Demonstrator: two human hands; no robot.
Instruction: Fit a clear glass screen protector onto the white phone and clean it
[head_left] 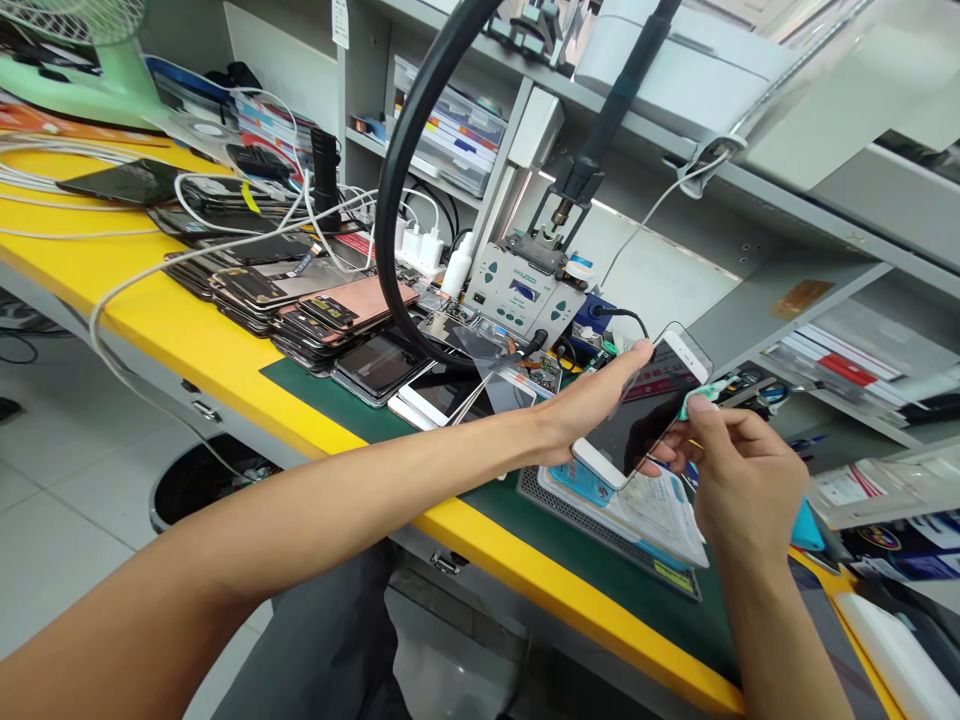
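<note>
My left hand (589, 405) holds a white smartphone (641, 405) by its left edge, the dark screen facing up and tilted above the bench. My right hand (739, 470) is closed in a pinch on a small green tool (701, 395) whose tip rests against the phone's right edge. Under the phone lies a grey heating pad (600, 535) with white and blue packets on it. The pad sits on a dark green mat (360, 400).
Stacks of phones and screens (300, 300) cover the yellow bench (187, 340) to the left, with white cables over them. A black ring arm (390, 200) and a grey soldering station (525, 290) stand behind. A black bin (199, 480) sits on the floor.
</note>
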